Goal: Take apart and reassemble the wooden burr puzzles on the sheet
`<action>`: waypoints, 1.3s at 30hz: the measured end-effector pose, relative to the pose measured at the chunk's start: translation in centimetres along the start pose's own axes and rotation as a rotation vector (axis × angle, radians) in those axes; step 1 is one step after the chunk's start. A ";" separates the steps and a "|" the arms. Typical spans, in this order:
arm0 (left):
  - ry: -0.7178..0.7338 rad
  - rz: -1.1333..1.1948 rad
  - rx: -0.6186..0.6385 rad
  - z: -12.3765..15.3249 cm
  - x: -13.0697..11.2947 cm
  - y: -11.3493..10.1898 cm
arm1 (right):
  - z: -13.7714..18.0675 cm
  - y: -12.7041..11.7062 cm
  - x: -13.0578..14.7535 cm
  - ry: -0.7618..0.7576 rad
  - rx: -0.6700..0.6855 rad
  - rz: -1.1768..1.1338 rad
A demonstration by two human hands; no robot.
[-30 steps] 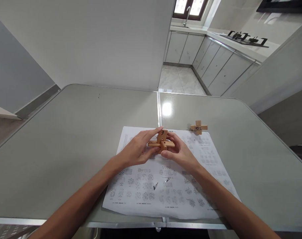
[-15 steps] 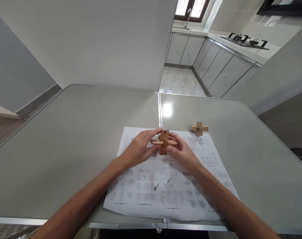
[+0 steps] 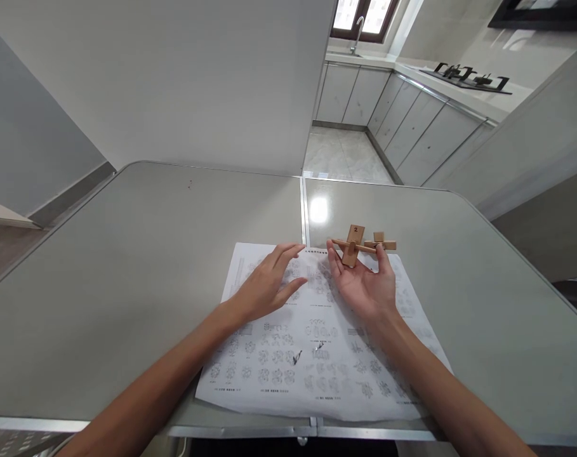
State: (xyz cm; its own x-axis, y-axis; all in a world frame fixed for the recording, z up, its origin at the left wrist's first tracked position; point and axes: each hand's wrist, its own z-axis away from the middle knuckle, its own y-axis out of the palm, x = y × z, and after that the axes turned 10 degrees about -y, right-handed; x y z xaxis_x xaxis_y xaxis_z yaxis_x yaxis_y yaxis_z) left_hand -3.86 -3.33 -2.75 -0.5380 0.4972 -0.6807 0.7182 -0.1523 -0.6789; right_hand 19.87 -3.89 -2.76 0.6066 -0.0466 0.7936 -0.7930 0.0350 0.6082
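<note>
My right hand, palm up, holds a wooden interlocking puzzle between thumb and fingertips. Its crossed flat pieces are tilted, and one shows a "2". Just behind it sits a second wooden puzzle, partly hidden by the first puzzle and my thumb. To the left, my left hand hovers over the paper with fingers stretched out and thumb apart, holding nothing. Beneath both hands lies a white instruction sheet printed with rows of small diagrams.
The grey table has a metal seam down its middle and a metal front edge. A white wall rises behind it. Kitchen cabinets and a gas stove stand at the back right.
My left hand has let go of the puzzle and opened. My right hand has carried the puzzle to the right, turning palm up, close to the second puzzle.
</note>
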 end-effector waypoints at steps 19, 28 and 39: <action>0.055 -0.122 0.034 -0.1 -0.2 0.0 | 0.5 1.0 0.5 0.150 -0.188 -0.403; 0.176 -0.205 -0.005 -0.1 -0.1 0.3 | 0.6 1.2 -0.1 0.242 -0.126 -0.436; 0.226 -0.270 -0.007 0.0 0.0 0.4 | 0.8 1.6 -0.5 0.269 -0.066 -0.391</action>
State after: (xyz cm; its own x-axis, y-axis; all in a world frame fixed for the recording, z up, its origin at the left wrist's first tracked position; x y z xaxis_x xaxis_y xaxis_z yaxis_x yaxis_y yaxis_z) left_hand -3.55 -3.35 -3.07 -0.5985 0.6952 -0.3980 0.5665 0.0161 -0.8239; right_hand 18.28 -4.64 -2.23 0.8586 0.1906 0.4758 -0.5025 0.1297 0.8548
